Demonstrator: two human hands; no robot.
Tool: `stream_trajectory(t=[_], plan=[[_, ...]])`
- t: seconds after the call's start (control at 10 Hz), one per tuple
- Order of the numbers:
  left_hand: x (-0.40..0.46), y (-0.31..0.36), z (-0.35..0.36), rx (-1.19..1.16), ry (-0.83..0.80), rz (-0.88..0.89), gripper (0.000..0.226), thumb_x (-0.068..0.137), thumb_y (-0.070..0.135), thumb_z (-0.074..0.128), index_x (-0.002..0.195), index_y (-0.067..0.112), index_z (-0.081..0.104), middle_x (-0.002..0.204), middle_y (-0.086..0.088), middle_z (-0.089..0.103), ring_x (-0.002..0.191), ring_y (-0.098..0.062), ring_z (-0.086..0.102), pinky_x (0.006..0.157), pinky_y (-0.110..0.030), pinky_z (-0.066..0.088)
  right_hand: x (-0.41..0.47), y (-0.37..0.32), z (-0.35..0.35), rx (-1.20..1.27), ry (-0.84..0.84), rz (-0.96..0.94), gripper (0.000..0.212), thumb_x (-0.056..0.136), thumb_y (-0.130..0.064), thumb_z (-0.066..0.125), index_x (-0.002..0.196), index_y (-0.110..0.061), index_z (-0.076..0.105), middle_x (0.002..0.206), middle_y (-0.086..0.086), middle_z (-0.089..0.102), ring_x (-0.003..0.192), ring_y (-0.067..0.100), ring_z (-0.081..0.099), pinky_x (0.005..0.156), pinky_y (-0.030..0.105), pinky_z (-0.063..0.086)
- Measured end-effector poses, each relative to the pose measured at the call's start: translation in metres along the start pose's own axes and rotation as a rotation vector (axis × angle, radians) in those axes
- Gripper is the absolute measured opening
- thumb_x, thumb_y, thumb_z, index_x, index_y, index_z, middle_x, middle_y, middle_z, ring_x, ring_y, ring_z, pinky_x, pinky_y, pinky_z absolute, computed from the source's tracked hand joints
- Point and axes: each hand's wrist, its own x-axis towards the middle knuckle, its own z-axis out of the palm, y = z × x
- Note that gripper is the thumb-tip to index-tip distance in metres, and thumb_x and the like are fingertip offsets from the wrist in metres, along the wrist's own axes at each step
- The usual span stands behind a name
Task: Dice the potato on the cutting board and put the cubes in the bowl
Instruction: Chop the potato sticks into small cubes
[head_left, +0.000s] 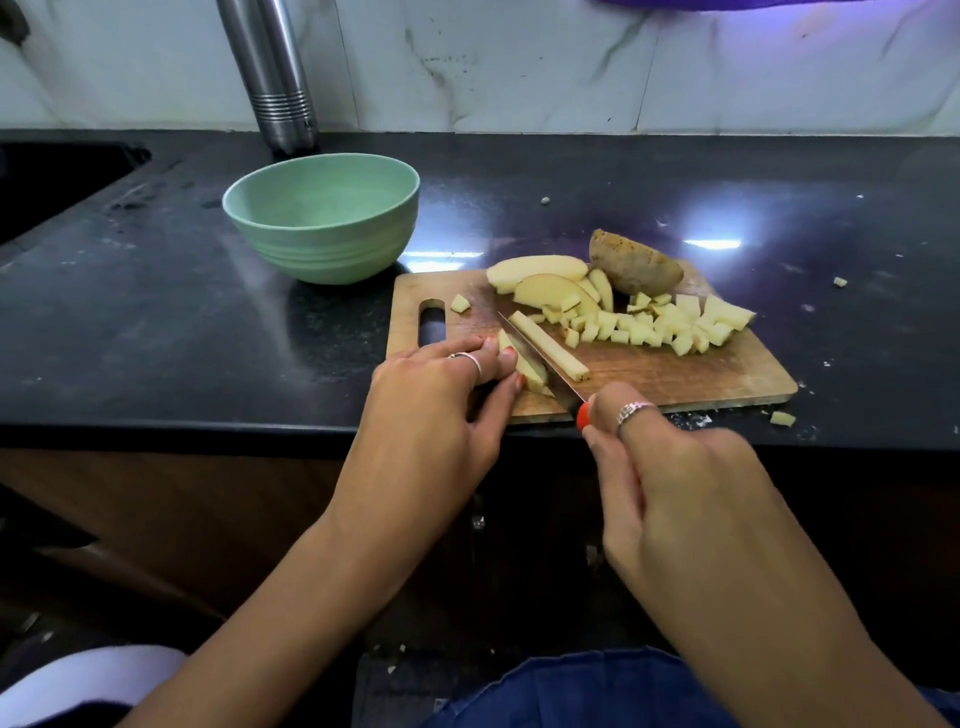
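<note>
- Slicing a potato slab into sticks right now: the knife (540, 358) runs lengthwise down the near left part of the cutting board (675, 374), with one cut stick (550, 345) lying just right of the blade.
- Left hand (431, 410) has its fingers (498, 358) curled and pressed together on the slab (527, 369), tips very near the blade. I'd tuck them back a bit more and let the knuckles guide the knife.
- Right hand (670, 467) is wrapped around the red handle (583, 415), index finger up top. Looks steady enough.
- Keeping the sticks the same width as the one already cut should make the cubes match the diced pile (670, 325) on the right of the board.
- Uncut slices (540, 278) and a skin-on chunk (634, 267) wait at the far edge.
- Green bowl (322, 218) sits on the tabletop (156, 312) just off the board's far left corner, and looks empty, so no cubes moved yet.
</note>
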Motion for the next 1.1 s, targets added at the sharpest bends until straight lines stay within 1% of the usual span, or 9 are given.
stream_trajectory(t=[0.2, 0.3, 0.4, 0.6, 0.7, 0.8, 0.9, 1.0, 1.1], plan=[[0.002, 0.001, -0.002, 0.012, -0.016, -0.004, 0.024, 0.077, 0.026, 0.063, 0.091, 0.012, 0.076, 0.096, -0.003, 0.073, 0.096, -0.011, 0.066, 0.087, -0.020, 0.045, 0.008, 0.010, -0.002, 0.046, 0.118, 0.043, 0.018, 0.095, -0.027, 0.045, 0.111, -0.030, 0.052, 0.071, -0.002, 0.050, 0.061, 0.017, 0.049, 0.054, 0.030, 0.040], [0.001, 0.002, -0.005, 0.049, -0.059, -0.003, 0.027, 0.078, 0.029, 0.060, 0.092, 0.012, 0.075, 0.096, -0.003, 0.073, 0.099, -0.014, 0.066, 0.087, -0.028, 0.051, 0.007, 0.001, 0.003, -0.031, 0.097, -0.006, 0.034, 0.093, -0.019, 0.049, 0.126, -0.026, 0.043, 0.078, -0.003, 0.043, 0.071, 0.018, 0.045, 0.061, 0.032, 0.039], [0.003, 0.004, -0.006, 0.116, -0.090, -0.014, 0.031, 0.080, 0.032, 0.056, 0.096, 0.014, 0.074, 0.101, -0.003, 0.073, 0.101, -0.018, 0.066, 0.090, -0.046, 0.050, 0.012, 0.002, 0.003, -0.019, 0.091, 0.007, 0.032, 0.093, -0.014, 0.049, 0.123, -0.024, 0.045, 0.076, -0.001, 0.048, 0.069, 0.021, 0.048, 0.059, 0.033, 0.040], [0.004, 0.005, -0.006, 0.148, -0.099, -0.005, 0.030, 0.082, 0.032, 0.054, 0.095, 0.015, 0.074, 0.096, -0.001, 0.073, 0.095, -0.021, 0.067, 0.086, -0.048, 0.050, -0.018, 0.005, -0.010, -0.122, 0.053, 0.007, 0.035, 0.096, -0.018, 0.044, 0.128, -0.027, 0.035, 0.065, -0.007, 0.036, 0.059, 0.016, 0.039, 0.048, 0.026, 0.029], [0.005, 0.004, -0.008, 0.134, -0.116, 0.005, 0.030, 0.081, 0.031, 0.054, 0.094, 0.013, 0.074, 0.093, -0.003, 0.073, 0.091, -0.025, 0.068, 0.082, -0.048, 0.052, -0.023, -0.006, -0.012, -0.351, -0.025, -0.032, 0.049, 0.097, -0.012, 0.038, 0.139, -0.018, 0.016, 0.079, -0.003, 0.045, 0.071, 0.021, 0.048, 0.049, 0.026, 0.028], [0.006, 0.005, -0.008, 0.134, -0.121, 0.017, 0.030, 0.079, 0.031, 0.055, 0.093, 0.013, 0.074, 0.094, -0.003, 0.074, 0.092, -0.025, 0.068, 0.081, -0.048, 0.052, -0.008, -0.020, -0.009, -0.467, 0.004, -0.133, 0.060, 0.087, -0.004, 0.057, 0.138, 0.000, 0.028, 0.093, 0.016, 0.061, 0.074, 0.028, 0.063, 0.051, 0.033, 0.041], [0.006, 0.007, -0.010, 0.151, -0.106, 0.021, 0.029, 0.081, 0.033, 0.055, 0.093, 0.015, 0.074, 0.094, -0.001, 0.073, 0.092, -0.023, 0.067, 0.083, -0.048, 0.050, 0.007, -0.013, -0.004, -0.385, 0.040, -0.123, 0.050, 0.095, -0.005, 0.039, 0.140, -0.009, 0.019, 0.106, 0.010, 0.059, 0.095, 0.028, 0.061, 0.062, 0.034, 0.037], [0.004, 0.015, -0.010, 0.189, -0.053, -0.018, 0.026, 0.086, 0.042, 0.060, 0.089, 0.018, 0.072, 0.087, 0.003, 0.071, 0.086, -0.017, 0.064, 0.087, -0.042, 0.047, 0.010, 0.005, -0.005, -0.297, 0.090, -0.057, 0.044, 0.097, -0.013, 0.037, 0.138, -0.021, 0.023, 0.072, -0.005, 0.044, 0.079, 0.025, 0.056, 0.061, 0.031, 0.034], [0.005, 0.024, -0.005, 0.259, -0.021, -0.051, 0.029, 0.083, 0.051, 0.060, 0.082, 0.022, 0.063, 0.075, 0.007, 0.060, 0.085, -0.016, 0.057, 0.090, -0.040, 0.038, 0.001, 0.014, -0.010, -0.228, 0.103, 0.019, 0.040, 0.098, -0.023, 0.040, 0.137, -0.028, 0.028, 0.067, -0.008, 0.037, 0.070, 0.019, 0.050, 0.061, 0.029, 0.042]])
